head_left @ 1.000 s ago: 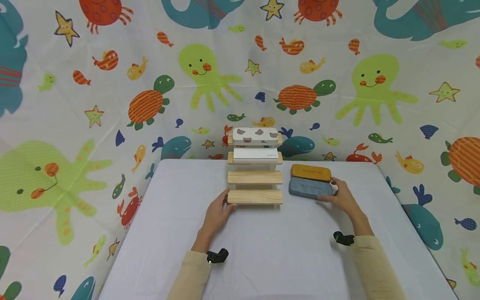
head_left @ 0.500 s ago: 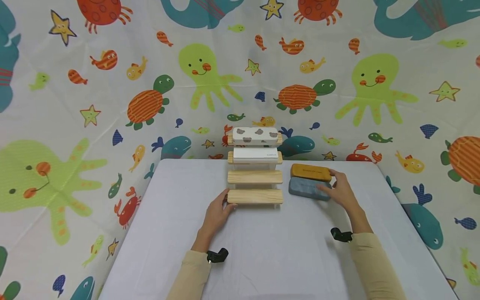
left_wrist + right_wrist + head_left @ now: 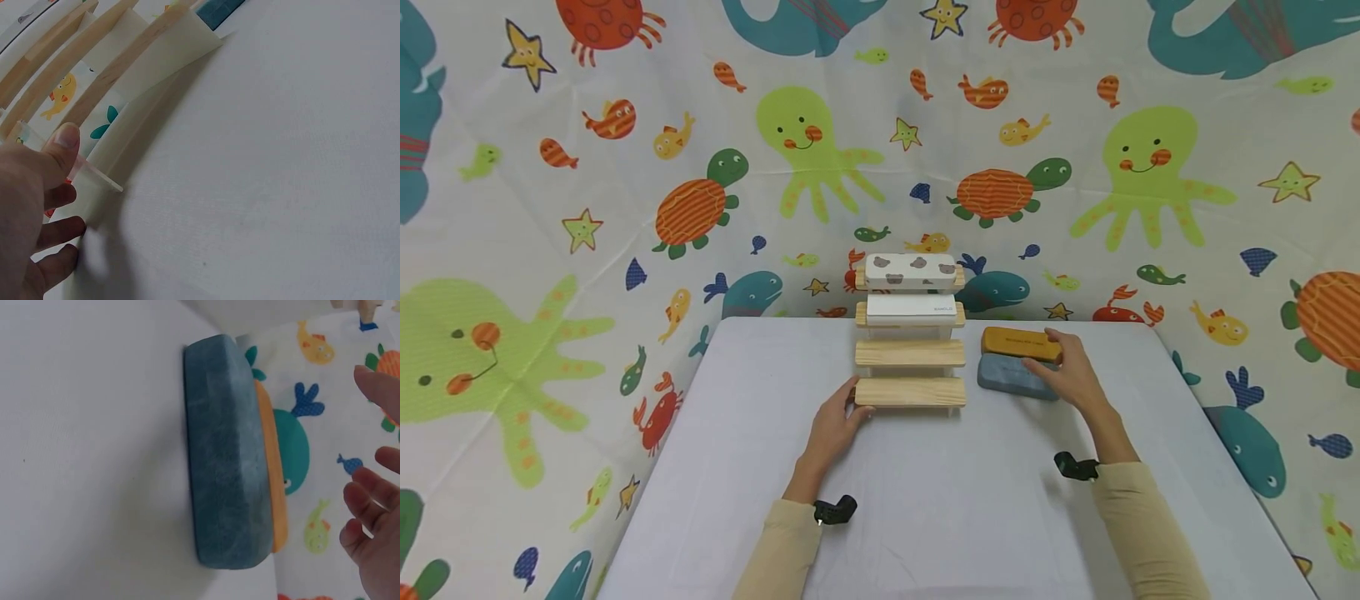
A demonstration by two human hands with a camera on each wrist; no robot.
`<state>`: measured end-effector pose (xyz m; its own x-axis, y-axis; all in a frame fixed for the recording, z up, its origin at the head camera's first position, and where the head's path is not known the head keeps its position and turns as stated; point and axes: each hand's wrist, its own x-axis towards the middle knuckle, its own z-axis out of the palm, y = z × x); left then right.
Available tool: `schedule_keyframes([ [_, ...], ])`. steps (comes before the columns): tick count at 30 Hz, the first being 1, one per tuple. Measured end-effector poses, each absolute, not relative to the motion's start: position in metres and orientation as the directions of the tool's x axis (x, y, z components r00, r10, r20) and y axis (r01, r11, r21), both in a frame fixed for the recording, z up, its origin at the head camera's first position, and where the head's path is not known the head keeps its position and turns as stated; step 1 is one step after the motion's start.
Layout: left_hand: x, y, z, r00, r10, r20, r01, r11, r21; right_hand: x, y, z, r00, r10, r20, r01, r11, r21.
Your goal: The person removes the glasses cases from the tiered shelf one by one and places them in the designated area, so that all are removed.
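A four-tier stand with wooden shelves (image 3: 910, 392) and clear side supports is in the middle of the head view. My left hand (image 3: 833, 429) holds its lower left end; the thumb lies against the bottom plank (image 3: 109, 81) in the left wrist view. To the stand's right lie two eyeglass cases, a yellow case (image 3: 1017, 342) behind a blue-grey case (image 3: 1011, 377). My right hand (image 3: 1075, 375) hovers over their right ends, thumb and fingers apart. In the right wrist view that hand (image 3: 381, 512) shows a gap from the blue-grey case (image 3: 228, 456).
On the stand's top shelf is a white case with brown patches (image 3: 910, 272). A plain white case (image 3: 912, 309) sits one shelf lower. A white cloth covers the table (image 3: 955, 508), and a sea-animal curtain (image 3: 850, 150) hangs behind.
My right hand has shifted left and slightly away from me, from the right ends of the cases to over them. My left hand stays on the stand. The cases have not visibly moved.
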<state>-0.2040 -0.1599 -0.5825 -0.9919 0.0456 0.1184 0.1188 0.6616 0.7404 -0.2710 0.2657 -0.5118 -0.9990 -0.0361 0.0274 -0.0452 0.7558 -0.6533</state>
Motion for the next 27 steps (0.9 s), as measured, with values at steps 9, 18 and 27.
schedule_keyframes([
  [9, -0.204, -0.159, -0.582, -0.993, 0.040, 0.109, 0.109, 0.657, 0.746, -0.271, 0.255, -0.501, -0.995, -0.063, 0.081, -0.101, 0.743, -0.662],
  [18, -0.204, -0.159, -0.583, -0.994, 0.035, 0.101, 0.099, 0.654, 0.750, -0.270, 0.238, -0.491, -0.985, -0.085, 0.147, -0.162, 0.741, -0.651],
  [27, -0.204, -0.160, -0.584, -0.994, 0.035, 0.101, 0.100, 0.649, 0.754, -0.269, 0.225, -0.483, -0.985, -0.096, 0.143, -0.168, 0.729, -0.664],
])
